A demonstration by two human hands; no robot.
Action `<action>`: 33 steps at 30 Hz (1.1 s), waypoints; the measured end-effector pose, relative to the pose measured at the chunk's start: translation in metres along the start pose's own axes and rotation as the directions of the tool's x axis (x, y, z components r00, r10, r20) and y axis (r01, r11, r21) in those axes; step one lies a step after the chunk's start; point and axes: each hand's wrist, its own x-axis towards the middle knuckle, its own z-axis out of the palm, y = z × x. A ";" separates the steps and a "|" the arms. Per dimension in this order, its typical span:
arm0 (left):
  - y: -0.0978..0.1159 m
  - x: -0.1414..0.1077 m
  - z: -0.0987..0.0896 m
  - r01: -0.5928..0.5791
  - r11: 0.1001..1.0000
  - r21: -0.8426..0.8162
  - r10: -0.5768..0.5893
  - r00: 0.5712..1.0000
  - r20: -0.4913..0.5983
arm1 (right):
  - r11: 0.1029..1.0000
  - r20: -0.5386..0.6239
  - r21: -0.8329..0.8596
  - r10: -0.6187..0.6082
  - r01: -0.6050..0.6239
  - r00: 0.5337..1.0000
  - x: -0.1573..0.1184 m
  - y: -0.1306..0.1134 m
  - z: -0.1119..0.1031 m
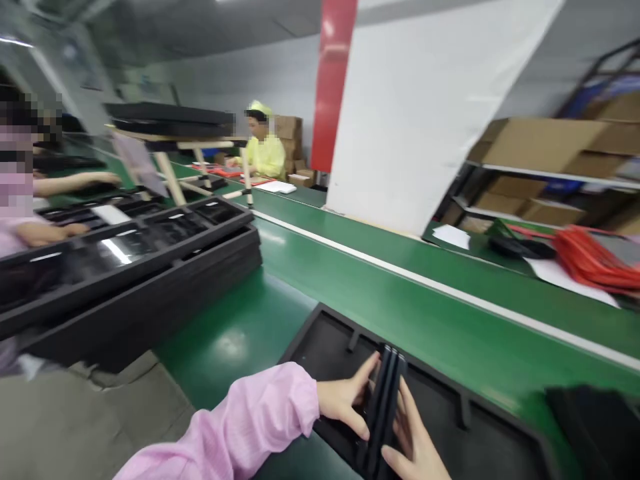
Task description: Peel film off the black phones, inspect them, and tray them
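Note:
Between both palms I grip a small stack of thin dark panels (384,407), stood on edge over a black foam tray (327,333). They look like phone-sized slabs with rounded edges, but I cannot tell their exact kind. My left hand (345,400), in a pink sleeve, presses on the left face with thumb and fingers. Against the right face lies my right hand (415,433), fingers along the side and thumb toward the near end. The lower part of the stack is cut off by the frame. Raised dividers show inside the tray.
Stacked black trays with glossy panels (135,243) stand at left, beside a person in pink. A wooden-legged rack (173,173) rises behind. A white strip (390,267) runs along the green bench. Another dark object (595,427) lies at right. A person in yellow (267,153) sits farther back.

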 end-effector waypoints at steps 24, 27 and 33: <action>0.003 -0.027 0.009 0.102 0.993 -0.057 -0.106 0.992 -0.073 | 0.974 0.043 0.206 -0.103 0.092 0.994 0.001 -0.028 0.019; 0.001 -0.026 0.006 0.121 0.991 -0.062 -0.126 0.988 -0.091 | 0.975 0.032 0.212 -0.081 0.072 0.996 0.002 -0.030 0.018; 0.005 -0.026 0.007 0.114 0.993 -0.020 -0.115 0.990 -0.076 | 0.967 0.028 0.245 -0.080 0.071 0.996 0.004 -0.032 0.020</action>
